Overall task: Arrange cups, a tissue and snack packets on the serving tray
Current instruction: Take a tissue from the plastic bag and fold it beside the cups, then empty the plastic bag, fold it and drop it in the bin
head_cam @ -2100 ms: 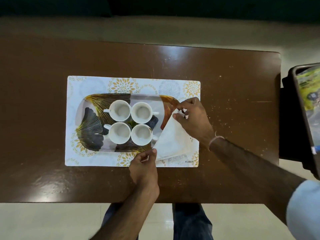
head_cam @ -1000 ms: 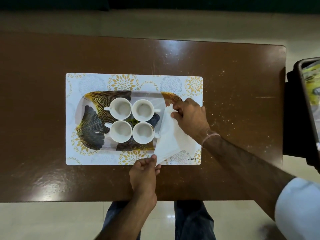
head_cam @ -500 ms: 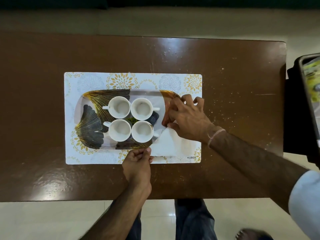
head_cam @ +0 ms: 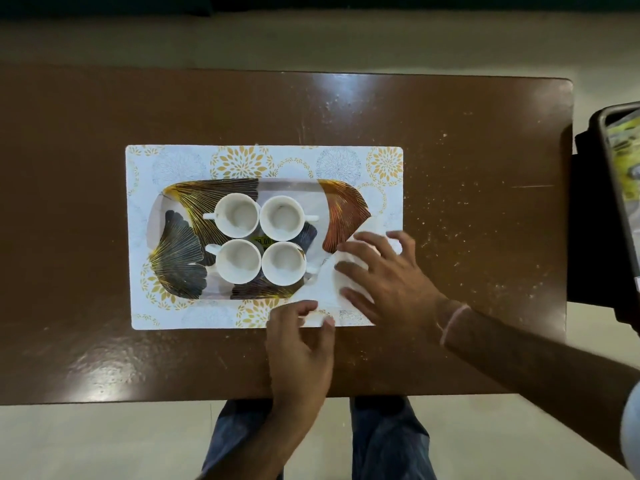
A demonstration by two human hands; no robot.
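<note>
Flattened since half a second ago, the white folded paper tissue [head_cam: 322, 289] is pressed onto the right end of the leaf-patterned serving tray [head_cam: 180, 251] by the spread right hand [head_cam: 384, 278], while the left hand [head_cam: 298, 341] is curled at its near corner, pinch unclear.

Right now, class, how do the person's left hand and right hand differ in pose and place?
The right hand lies with fingers spread on the tissue, while the left hand seems to pinch its near edge. The right hand reaches over the tray; the left hand sits at the front of the placemat. The right wrist wears a thin band; the left shows none. Both touch the tissue.
</note>
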